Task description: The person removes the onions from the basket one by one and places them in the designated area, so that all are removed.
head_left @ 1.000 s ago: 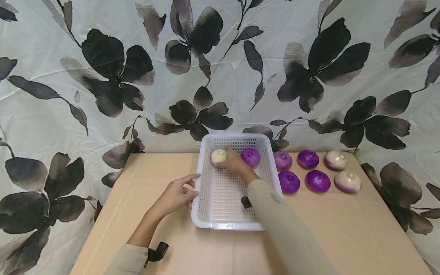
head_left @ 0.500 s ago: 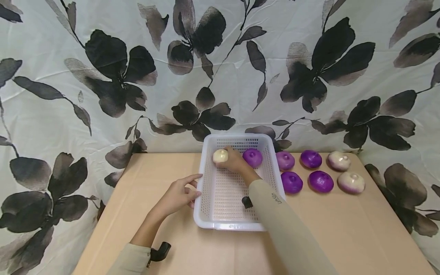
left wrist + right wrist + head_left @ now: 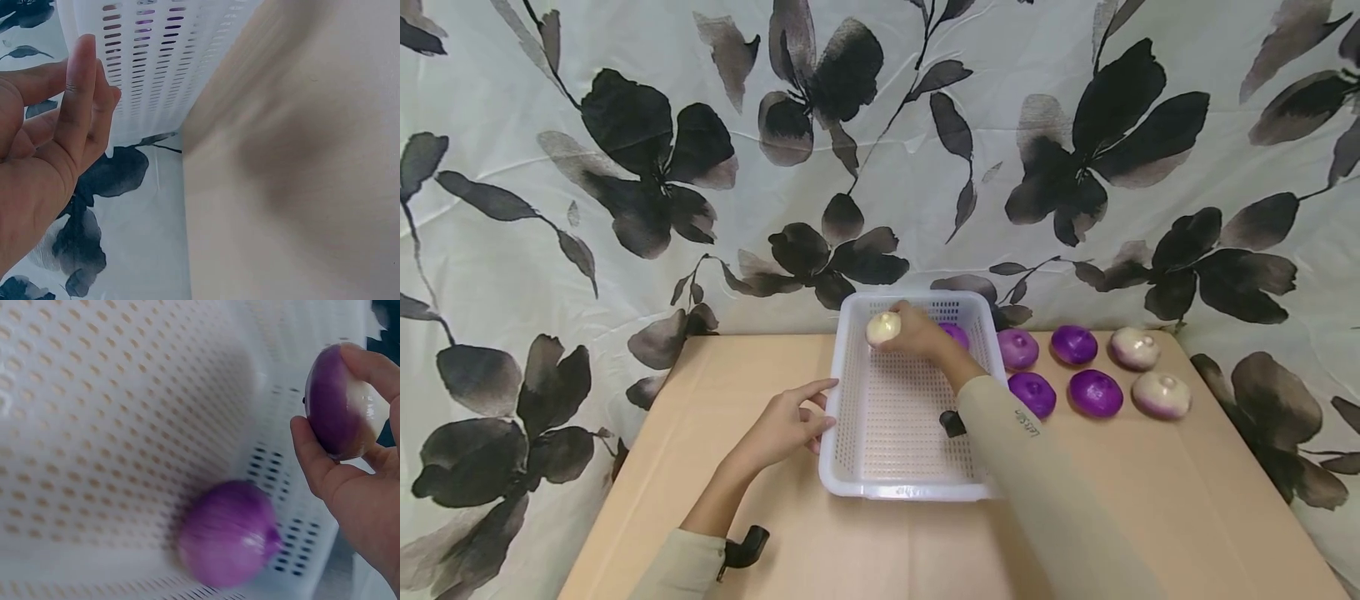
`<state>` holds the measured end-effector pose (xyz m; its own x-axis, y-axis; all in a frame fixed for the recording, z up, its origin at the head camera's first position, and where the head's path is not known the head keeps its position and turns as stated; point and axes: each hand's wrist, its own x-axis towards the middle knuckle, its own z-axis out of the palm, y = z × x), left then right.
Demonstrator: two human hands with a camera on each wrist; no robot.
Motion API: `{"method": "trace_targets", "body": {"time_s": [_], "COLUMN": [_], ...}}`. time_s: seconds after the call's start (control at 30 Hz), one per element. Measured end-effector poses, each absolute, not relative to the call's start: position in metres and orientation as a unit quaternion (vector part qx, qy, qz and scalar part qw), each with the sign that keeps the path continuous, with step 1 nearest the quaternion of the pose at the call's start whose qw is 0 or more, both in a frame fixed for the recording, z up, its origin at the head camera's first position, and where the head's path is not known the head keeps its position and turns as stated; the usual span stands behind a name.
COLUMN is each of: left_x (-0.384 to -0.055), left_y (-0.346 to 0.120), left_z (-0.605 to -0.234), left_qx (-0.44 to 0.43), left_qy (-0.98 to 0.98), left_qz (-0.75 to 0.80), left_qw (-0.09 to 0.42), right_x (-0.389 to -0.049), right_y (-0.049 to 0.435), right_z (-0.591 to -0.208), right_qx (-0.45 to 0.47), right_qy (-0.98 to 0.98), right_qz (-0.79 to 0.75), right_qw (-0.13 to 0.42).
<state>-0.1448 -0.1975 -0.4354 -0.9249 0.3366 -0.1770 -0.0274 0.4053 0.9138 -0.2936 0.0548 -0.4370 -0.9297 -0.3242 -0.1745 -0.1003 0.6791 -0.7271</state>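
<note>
A white perforated plastic basket (image 3: 917, 490) stands on the table. My right hand (image 3: 921, 332) grips a white-and-purple onion (image 3: 882, 330) inside its far left part; the right wrist view shows the thumb and fingers around that onion, held off the basket floor. A purple onion (image 3: 228, 534) lies in the basket's far right corner, partly hidden by the right hand in the head view. At the basket's left side, my left hand (image 3: 784, 427) touches the outer wall with its index finger and thumb extended. The left wrist view shows those fingers against the slotted side.
To the basket's right, several onions stand in two rows: purple ones such as the purple onion (image 3: 1096, 393) and, farthest right, two pale ones, including a whitish onion (image 3: 1161, 395). A floral cloth (image 3: 955, 183) hangs behind the tan table (image 3: 820, 550).
My right hand has lifted the white-and-purple onion slightly from the basket floor, and the right forearm has shifted a little to the right. The left hand keeps its place at the basket's side.
</note>
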Motion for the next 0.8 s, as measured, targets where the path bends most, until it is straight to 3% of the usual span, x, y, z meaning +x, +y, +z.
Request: {"method": "trace_targets", "body": {"time_s": [0.23,0.8], "left_x": [-0.146,-0.145], "left_y": [-0.195,-0.196], "left_z": [-0.434,-0.434], "left_qx": [0.087,0.090], "left_qy": [0.823,0.825], "left_qz": [0.536,0.530], "left_qw": [0.169,0.173], "right_x": [-0.303,-0.286], "right_y": [0.076,0.146], "right_z": [-0.396,-0.315], "right_qx": [-0.135,-0.157], "right_qy": [0.914,0.889], "right_qz": [-0.367,-0.425], "right_qw": [0.110,0.064]}}
